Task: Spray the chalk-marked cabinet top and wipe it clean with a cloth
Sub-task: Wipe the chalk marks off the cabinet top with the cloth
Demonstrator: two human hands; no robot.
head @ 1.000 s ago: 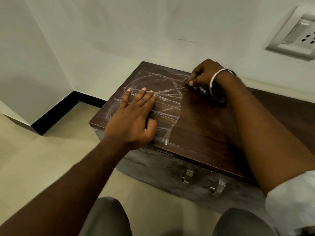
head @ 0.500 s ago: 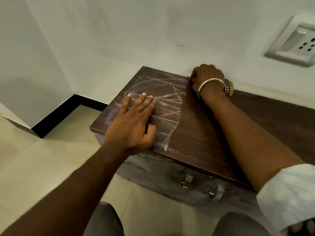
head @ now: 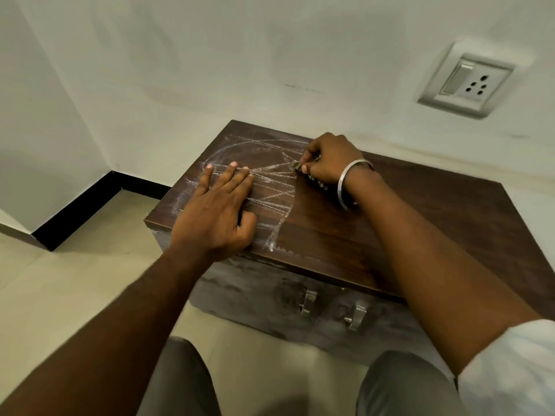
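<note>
Cabinet top: dark wood, rear edge against the wall, left end beside open floor; right half bare.
Chalk marks: crossed lines and an arc, left half.
Left hand: flat on the marks, fingers straight.
Right hand: pinches a small pale stub near the rear edge.
Handles: two, on the front.
Wall socket: one, above right.

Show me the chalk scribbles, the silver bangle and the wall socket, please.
chalk scribbles point(head: 271, 187): head view, on crossing white lines on the wood.
silver bangle point(head: 341, 184): head view, on its left curved edge.
wall socket point(head: 467, 84): head view, on the middle of the plate.
</note>
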